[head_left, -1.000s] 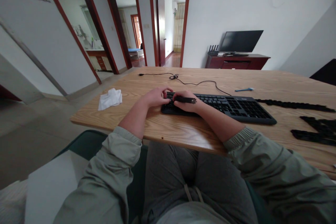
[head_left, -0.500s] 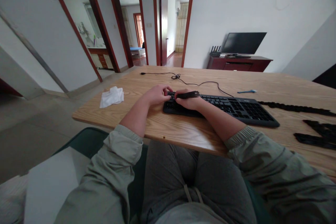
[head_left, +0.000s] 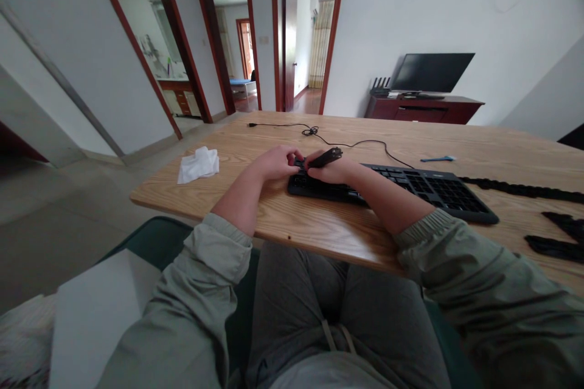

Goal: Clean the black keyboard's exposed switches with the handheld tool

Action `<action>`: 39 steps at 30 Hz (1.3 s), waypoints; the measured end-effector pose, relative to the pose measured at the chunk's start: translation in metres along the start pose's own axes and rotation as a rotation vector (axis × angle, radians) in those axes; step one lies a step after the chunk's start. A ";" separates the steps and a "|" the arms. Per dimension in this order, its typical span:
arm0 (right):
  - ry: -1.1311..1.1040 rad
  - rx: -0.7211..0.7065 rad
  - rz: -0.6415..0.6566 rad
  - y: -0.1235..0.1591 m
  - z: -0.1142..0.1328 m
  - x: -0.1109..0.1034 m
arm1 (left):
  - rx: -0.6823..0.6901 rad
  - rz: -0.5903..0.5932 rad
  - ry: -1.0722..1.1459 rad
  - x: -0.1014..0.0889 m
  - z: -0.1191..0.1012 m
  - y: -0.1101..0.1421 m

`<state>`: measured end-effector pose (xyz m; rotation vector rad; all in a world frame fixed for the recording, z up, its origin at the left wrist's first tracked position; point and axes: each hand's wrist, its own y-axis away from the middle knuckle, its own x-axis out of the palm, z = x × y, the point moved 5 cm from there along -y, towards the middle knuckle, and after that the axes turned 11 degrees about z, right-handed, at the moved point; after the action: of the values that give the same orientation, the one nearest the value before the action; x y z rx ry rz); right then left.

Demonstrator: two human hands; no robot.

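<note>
Two hands work close together at the keyboard [head_left: 429,194], the left hand [head_left: 276,162] curled over it as if steadying it, the right hand [head_left: 331,171] pinching a black strip [head_left: 325,157] narrowly against its keys.

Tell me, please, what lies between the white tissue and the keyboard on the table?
In the head view, the left hand lies between the tissue and the keyboard, with its fingers reaching the keyboard's near end.

Wooden table, pale oak grain [head_left: 319,225]: black keyboard [head_left: 433,188] centre; white crumpled tissue [head_left: 198,165] at 10 o'clock; coiled black cable [head_left: 314,129] at 12; blue strip [head_left: 438,158] at 2; black rubbery strips [head_left: 524,191] at 3.
</note>
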<state>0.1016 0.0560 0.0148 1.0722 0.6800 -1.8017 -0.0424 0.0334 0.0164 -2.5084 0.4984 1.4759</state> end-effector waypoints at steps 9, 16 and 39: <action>-0.319 0.190 -0.004 -0.004 -0.009 0.003 | -0.009 0.005 -0.020 0.000 -0.001 0.001; -0.366 0.233 -0.034 -0.005 -0.015 0.003 | -0.011 0.017 -0.016 0.001 0.000 0.000; 0.002 0.077 -0.077 -0.001 0.010 0.005 | -0.010 0.053 -0.014 0.003 0.000 0.000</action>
<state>0.0961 0.0463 0.0157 1.1118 0.6653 -1.9064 -0.0412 0.0328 0.0143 -2.5096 0.5604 1.5175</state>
